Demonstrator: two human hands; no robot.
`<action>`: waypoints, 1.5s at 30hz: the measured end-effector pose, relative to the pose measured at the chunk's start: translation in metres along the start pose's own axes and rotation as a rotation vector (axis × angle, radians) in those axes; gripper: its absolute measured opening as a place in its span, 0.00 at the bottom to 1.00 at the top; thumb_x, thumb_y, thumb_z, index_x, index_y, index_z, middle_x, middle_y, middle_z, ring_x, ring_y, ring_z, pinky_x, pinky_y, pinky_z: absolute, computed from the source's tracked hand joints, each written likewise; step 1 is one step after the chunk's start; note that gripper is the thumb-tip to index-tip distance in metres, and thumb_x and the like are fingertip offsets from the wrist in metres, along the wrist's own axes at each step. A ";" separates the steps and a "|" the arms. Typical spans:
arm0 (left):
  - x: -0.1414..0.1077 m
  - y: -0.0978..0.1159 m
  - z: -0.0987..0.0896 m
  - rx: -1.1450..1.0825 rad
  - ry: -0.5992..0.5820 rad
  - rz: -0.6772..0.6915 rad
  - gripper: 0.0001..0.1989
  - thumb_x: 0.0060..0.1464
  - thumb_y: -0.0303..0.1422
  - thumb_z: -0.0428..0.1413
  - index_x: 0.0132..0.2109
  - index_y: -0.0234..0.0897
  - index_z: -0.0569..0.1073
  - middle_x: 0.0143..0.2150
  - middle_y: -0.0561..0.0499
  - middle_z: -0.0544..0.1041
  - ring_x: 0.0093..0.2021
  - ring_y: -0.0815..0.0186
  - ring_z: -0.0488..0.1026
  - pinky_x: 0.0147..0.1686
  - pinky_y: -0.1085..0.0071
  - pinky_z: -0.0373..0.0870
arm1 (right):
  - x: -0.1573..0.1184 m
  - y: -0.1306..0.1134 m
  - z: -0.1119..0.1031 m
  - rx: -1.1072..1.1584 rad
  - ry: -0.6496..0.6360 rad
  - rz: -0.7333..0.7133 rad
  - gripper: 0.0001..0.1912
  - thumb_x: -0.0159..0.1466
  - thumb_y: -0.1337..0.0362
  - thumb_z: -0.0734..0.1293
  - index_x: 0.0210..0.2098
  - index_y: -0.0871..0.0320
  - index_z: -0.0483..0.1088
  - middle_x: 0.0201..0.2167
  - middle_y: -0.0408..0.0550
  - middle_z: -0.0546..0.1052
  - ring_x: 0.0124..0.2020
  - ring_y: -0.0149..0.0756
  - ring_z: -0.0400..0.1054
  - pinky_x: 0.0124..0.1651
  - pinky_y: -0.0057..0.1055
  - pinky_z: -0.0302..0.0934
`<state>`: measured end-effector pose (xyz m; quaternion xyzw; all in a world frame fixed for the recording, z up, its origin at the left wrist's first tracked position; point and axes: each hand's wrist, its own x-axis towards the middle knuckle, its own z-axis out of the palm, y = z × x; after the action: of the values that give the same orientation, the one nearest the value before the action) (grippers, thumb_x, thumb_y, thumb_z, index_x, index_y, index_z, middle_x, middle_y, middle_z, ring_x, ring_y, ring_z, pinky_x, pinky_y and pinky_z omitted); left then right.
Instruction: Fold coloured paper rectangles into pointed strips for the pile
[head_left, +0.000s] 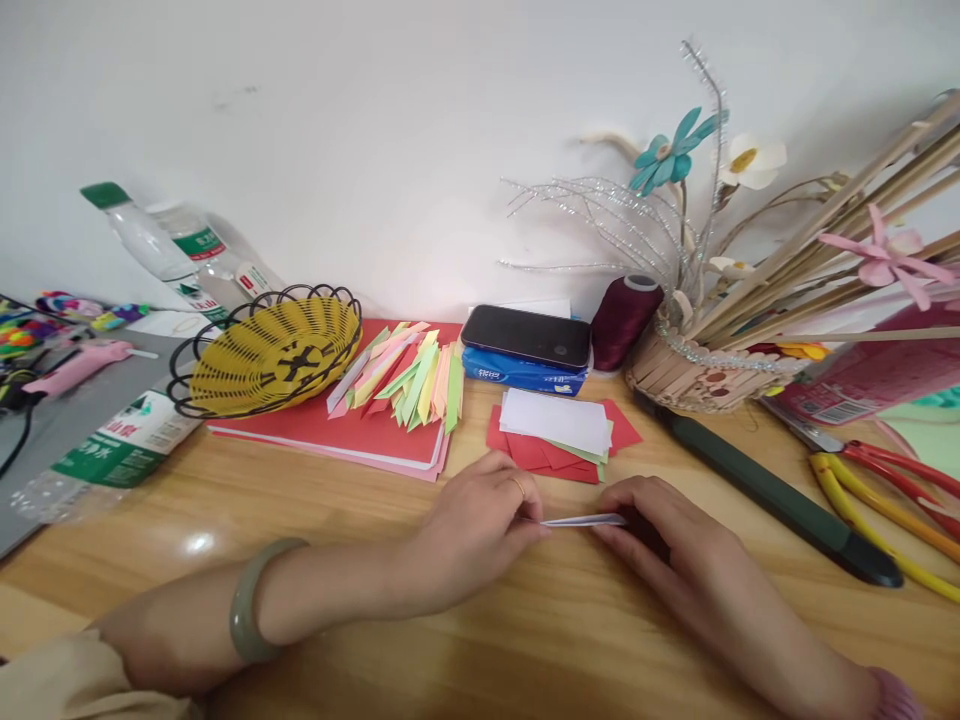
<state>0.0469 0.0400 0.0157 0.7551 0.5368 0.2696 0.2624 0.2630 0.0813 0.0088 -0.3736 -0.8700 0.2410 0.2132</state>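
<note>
A narrow folded piece of white paper (581, 521) is held between both hands, seen nearly edge-on above the wooden table (360, 660). My left hand (484, 530) pinches its left end between thumb and fingers. At the opposite end, my right hand (667, 535) has thumb and fingers closed on the paper. Just beyond the hands lies a small stack of white paper slips (555, 420) on top of red paper pieces (551, 458), with a bit of green showing. Farther left, a pile of folded colored paper strips (420, 380) rests on red sheets (300, 445).
Behind sit a yellow wicker basket (277, 350), a black phone (525, 335) on a blue packet (525, 372), and a maroon thread spool (625, 322). On the right are a dark green tool (780, 490), pliers (885, 500) and a flower holder (705, 375). Plastic bottles (112, 450) stand left.
</note>
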 end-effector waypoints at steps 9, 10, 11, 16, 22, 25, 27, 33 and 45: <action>-0.004 0.011 0.000 -0.468 -0.151 -0.147 0.09 0.50 0.27 0.56 0.41 0.35 0.68 0.37 0.51 0.74 0.30 0.71 0.69 0.29 0.77 0.66 | 0.002 -0.015 -0.016 0.295 -0.143 0.021 0.12 0.67 0.61 0.58 0.34 0.53 0.72 0.30 0.44 0.75 0.31 0.32 0.70 0.32 0.27 0.64; -0.003 0.013 -0.001 -0.502 -0.222 -0.131 0.11 0.53 0.29 0.55 0.45 0.35 0.69 0.38 0.51 0.75 0.29 0.72 0.69 0.28 0.77 0.65 | 0.001 -0.018 -0.017 0.311 -0.165 0.009 0.12 0.67 0.62 0.58 0.35 0.53 0.73 0.31 0.44 0.75 0.32 0.32 0.70 0.33 0.27 0.64; -0.002 0.015 -0.001 -0.517 -0.295 -0.117 0.10 0.56 0.31 0.54 0.45 0.35 0.70 0.37 0.52 0.75 0.27 0.73 0.68 0.27 0.78 0.64 | -0.001 -0.020 -0.017 0.324 -0.190 -0.001 0.12 0.67 0.62 0.58 0.36 0.53 0.73 0.31 0.44 0.75 0.32 0.31 0.70 0.34 0.26 0.63; -0.001 0.021 -0.003 -0.330 -0.339 -0.134 0.18 0.62 0.33 0.48 0.27 0.32 0.75 0.18 0.57 0.68 0.19 0.76 0.61 0.24 0.82 0.58 | -0.004 -0.027 -0.020 0.310 -0.222 -0.009 0.15 0.68 0.62 0.56 0.38 0.53 0.75 0.28 0.45 0.74 0.31 0.32 0.70 0.33 0.27 0.63; -0.007 0.019 0.002 -0.197 -0.176 0.033 0.15 0.61 0.31 0.49 0.29 0.32 0.75 0.23 0.54 0.75 0.24 0.74 0.69 0.28 0.82 0.62 | -0.001 -0.028 -0.019 0.364 -0.196 -0.001 0.12 0.65 0.61 0.60 0.41 0.49 0.75 0.31 0.43 0.76 0.32 0.31 0.71 0.34 0.25 0.63; -0.009 0.017 0.003 -0.158 -0.187 0.087 0.14 0.62 0.30 0.47 0.32 0.33 0.75 0.25 0.54 0.76 0.25 0.73 0.70 0.30 0.81 0.63 | 0.000 -0.030 -0.017 0.421 -0.198 0.014 0.11 0.65 0.61 0.62 0.41 0.48 0.75 0.31 0.41 0.77 0.32 0.30 0.71 0.33 0.24 0.64; -0.009 0.017 0.003 -0.171 -0.204 0.077 0.14 0.62 0.31 0.48 0.33 0.34 0.75 0.25 0.54 0.76 0.24 0.74 0.69 0.29 0.81 0.63 | 0.001 -0.031 -0.017 0.449 -0.195 0.007 0.11 0.66 0.61 0.60 0.41 0.48 0.75 0.31 0.41 0.77 0.32 0.30 0.71 0.34 0.24 0.63; -0.004 0.017 -0.003 -0.323 -0.169 -0.150 0.14 0.58 0.32 0.54 0.26 0.32 0.76 0.20 0.56 0.71 0.19 0.76 0.61 0.22 0.82 0.57 | 0.004 -0.022 -0.023 0.351 -0.108 0.027 0.12 0.66 0.61 0.60 0.35 0.52 0.75 0.25 0.42 0.73 0.27 0.29 0.68 0.28 0.24 0.61; -0.001 0.017 -0.004 -0.314 -0.255 -0.068 0.15 0.59 0.32 0.51 0.26 0.33 0.75 0.19 0.55 0.72 0.19 0.75 0.63 0.22 0.81 0.58 | -0.003 -0.022 -0.015 0.217 -0.270 -0.067 0.17 0.68 0.59 0.55 0.31 0.57 0.71 0.24 0.45 0.74 0.25 0.31 0.67 0.30 0.27 0.60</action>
<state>0.0549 0.0343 0.0302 0.7143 0.4759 0.2433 0.4518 0.2609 0.0698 0.0334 -0.2834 -0.8715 0.3743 0.1415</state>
